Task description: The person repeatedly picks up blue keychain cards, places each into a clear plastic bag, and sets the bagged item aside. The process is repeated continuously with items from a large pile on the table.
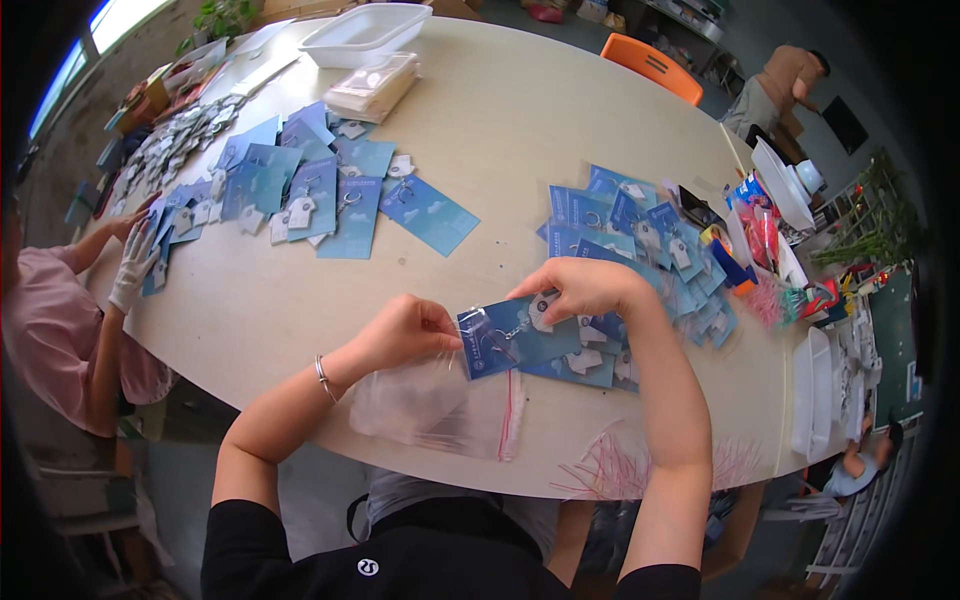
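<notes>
A blue card (548, 346) with a metal-ringed keychain is held between my hands above the near part of the table. Clear, shiny plastic covers its left end. My left hand (405, 333) is closed, fingertips pinched at that plastic-covered edge. At the card's right end, my right hand (585, 288) grips the card, its fingers on the white charm (542, 310). Below my left hand lies a stack of clear plastic bags (430, 412) with a red strip along one edge. More blue cards with keychains (578, 372) lie beneath the held one.
A heap of blue cards (650, 235) is at right; others (330, 185) lie at far left, near a co-worker's gloved hand (132, 268). Beyond are a white tub (365, 35) and piled charms (180, 140). Red-and-white ties (605, 470) lie at the near edge.
</notes>
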A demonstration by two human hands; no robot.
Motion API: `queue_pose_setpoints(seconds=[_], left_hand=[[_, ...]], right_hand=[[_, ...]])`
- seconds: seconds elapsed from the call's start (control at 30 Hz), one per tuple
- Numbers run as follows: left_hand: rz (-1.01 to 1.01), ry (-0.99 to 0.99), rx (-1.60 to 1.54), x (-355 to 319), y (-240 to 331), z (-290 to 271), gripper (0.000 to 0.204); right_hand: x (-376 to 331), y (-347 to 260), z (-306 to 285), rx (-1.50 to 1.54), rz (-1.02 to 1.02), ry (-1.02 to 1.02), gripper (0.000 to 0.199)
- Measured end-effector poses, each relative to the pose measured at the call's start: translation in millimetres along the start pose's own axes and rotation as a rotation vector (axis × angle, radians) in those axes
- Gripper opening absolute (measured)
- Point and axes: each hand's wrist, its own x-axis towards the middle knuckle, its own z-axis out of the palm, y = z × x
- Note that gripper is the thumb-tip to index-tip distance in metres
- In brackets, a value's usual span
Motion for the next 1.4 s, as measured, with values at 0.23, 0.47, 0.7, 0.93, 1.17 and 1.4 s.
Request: queue_pose_setpoints(seconds=[0.23,0.47,0.7,0.93,1.17,1.4], left_hand=[[-0.044,-0.014,-0.085,3.4,1.4,-3.5,0.008],[0.150,-0.026,0.031,6.7,5.9,3.4,0.025],[0.177,-0.071,0.062,6.9,14.7,2.2,0.017],[0.213,-0.070,-0.071,8.9,18.4,8.8,0.006],[0.282,0.054,-0.011,0.0,26.7,16.4,0.006],[0.636,0.231,0.266,2.4,56.6,34.2,0.020]], right_hand=[[0.0,11.6,-7.4,-0.118,-0.077,0.045,0.052],[25.9,-20.6,7.7,-0.248,-0.009,0.015,0.062],[29.0,-22.7,16.5,-0.139,-0.058,0.115,0.073],[29.2,-21.0,56.5,0.325,-0.127,0.236,0.063],[11.2,3.1,82.0,0.786,-0.133,0.157,0.016],[0.7,4.7,93.2,0.865,-0.044,0.352,0.013]])
